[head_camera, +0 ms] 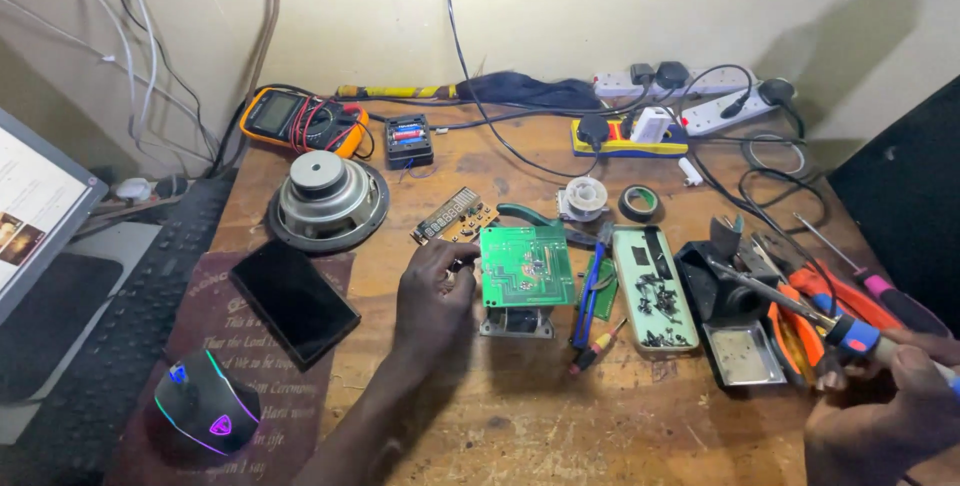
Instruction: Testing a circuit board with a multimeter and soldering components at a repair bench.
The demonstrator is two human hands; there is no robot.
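A person's left hand (432, 291) pinches the left edge of a square green circuit board (527, 266), glossy and dotted with silver solder points, which sits raised on a small metal block near the middle of the scuffed wooden surface (520, 416). The right hand (880, 401) is closed around the blue-and-orange grip of a soldering iron (790, 304), its thin metal shaft angled up and left over a black stand (722, 291) with a shallow metal tray.

One smaller tan board (455, 216) lies just behind the green one. Just right of the green board lies one long pale-green tin (655, 291) (rounded corners, a scatter of dark screws inside). One round speaker (328, 198), grey cone and metal magnet, rests at rear left beside one orange-cased multimeter (300, 118). One flat black phone (294, 301) and one dark mouse (206, 408) with glowing edges lie on a maroon mat (230, 336).

Two white power strips (690, 96) line the back wall among looping black cables. Bare wood shows along the near edge, between the two hands.
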